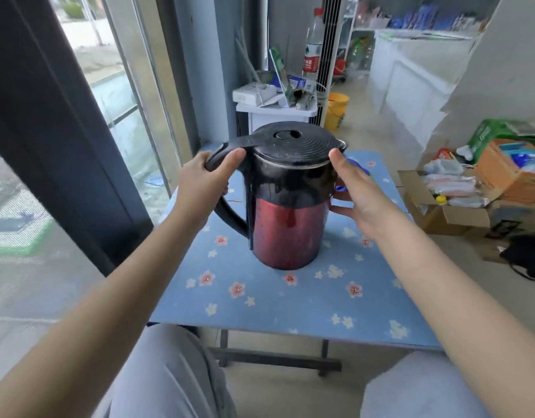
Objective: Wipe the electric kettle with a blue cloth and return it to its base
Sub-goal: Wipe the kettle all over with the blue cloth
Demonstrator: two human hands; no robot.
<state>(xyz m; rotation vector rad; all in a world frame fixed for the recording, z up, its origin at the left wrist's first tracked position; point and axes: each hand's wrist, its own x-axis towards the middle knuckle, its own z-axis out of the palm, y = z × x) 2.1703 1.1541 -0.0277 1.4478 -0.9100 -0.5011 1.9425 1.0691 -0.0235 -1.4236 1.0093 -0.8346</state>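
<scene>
kettle stands upright at centre of the floral surface, left hand closed on its rigid handle at 9 o'clock, right hand pressing blue cloth at 3 o'clock; smooth body judged slippery, handle the safest hold.

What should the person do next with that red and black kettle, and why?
Probably rub the blue cloth along the red and black electric kettle's far side. The left hand grips the black handle, steadying it on the flowered blue table, and the right hand presses the cloth against the body.
</scene>
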